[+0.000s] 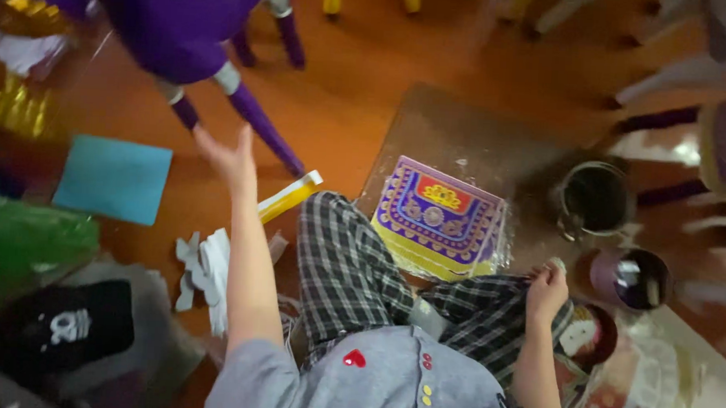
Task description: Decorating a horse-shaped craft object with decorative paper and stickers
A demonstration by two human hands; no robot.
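1. Motion blur softens the view; the small pale thing [557, 265] pinched by the right hand [545, 292] is too blurred to name, and it sits above the person's right knee.
2. The left hand [231, 159] hangs open, fingers spread, gripping nothing, near a purple chair leg [262, 124].
3. The floor [360, 90] is orange; a brown mat [456, 130] bears one purple-and-yellow decorated sheet [438, 219].
4. Two round cups [596, 198] stand beside it.

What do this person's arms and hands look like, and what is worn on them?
Both hands, the left hand and the right hand, are bare: no gloves, rings or watch can be made out. The forearms are bare too. Short grey sleeves cover the upper arms, part of a grey top with a small red heart and coloured buttons.
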